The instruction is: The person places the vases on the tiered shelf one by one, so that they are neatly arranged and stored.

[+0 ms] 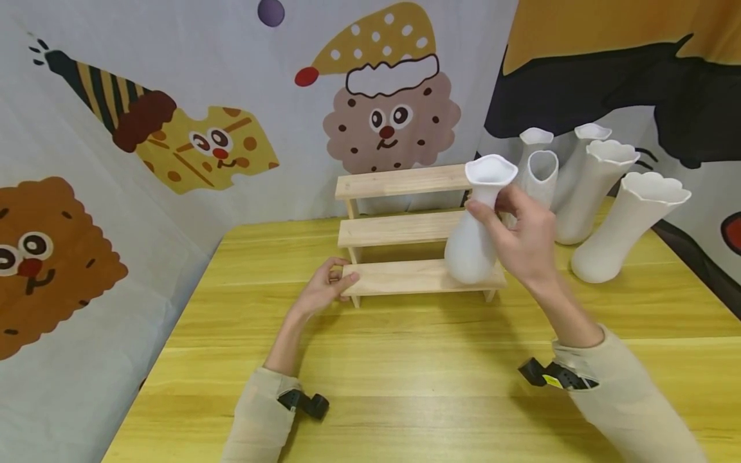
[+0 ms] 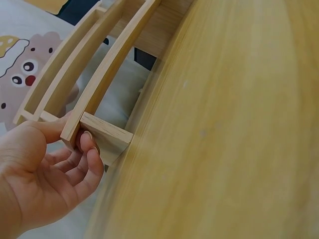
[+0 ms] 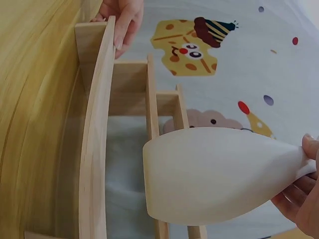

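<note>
Cartoon-printed cloth [image 1: 220, 38] backs a yellow worktop [image 1: 405, 386] carrying a three-step wooden rack [image 1: 399, 230]. At its 8 o'clock corner, the curled left hand [image 1: 321, 287] pinches the lowest shelf [image 1: 399, 278]. Closed around its neck [image 1: 486, 193], the right hand [image 1: 528, 238] holds a white vase [image 1: 470, 254] near that shelf's 3 o'clock end; contact is unclear. Five other vases [image 1: 615, 235] stand at the rack's 3 o'clock.

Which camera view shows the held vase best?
The head view, since the vase shows from rim to base. The right wrist view shows its body, not its rim; the left wrist view, none of it.
</note>
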A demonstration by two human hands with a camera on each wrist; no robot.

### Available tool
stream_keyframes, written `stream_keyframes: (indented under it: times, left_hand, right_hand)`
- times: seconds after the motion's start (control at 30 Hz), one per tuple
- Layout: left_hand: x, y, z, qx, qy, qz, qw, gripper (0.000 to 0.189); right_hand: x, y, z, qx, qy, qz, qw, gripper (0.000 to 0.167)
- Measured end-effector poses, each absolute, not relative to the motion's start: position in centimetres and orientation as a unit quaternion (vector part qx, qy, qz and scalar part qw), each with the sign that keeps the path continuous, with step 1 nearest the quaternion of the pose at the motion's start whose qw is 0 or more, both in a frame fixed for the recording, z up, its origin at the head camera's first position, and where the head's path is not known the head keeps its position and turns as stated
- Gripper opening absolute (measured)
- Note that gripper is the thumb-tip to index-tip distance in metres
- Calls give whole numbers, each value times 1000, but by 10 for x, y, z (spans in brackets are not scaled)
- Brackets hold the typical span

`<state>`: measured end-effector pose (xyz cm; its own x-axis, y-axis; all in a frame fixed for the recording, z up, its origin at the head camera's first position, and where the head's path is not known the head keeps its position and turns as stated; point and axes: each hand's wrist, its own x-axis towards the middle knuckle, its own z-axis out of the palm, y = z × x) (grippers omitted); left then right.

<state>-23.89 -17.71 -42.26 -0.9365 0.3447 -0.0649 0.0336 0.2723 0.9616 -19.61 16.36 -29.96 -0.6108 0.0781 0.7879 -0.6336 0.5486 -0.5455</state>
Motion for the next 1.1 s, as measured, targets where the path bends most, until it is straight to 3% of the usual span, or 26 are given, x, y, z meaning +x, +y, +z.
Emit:
stream_keyframes:
  times: [0.93, 1.1]
  left_hand:
    - [-241, -177, -425, 116, 781, 599, 134, 51]
    - [-242, -177, -426, 117, 782, 598, 134, 51]
  right_hand:
    - [-214, 105, -298, 193, -789, 507, 288, 29]
    - [-216, 95, -299, 203, -786, 506, 292, 31]
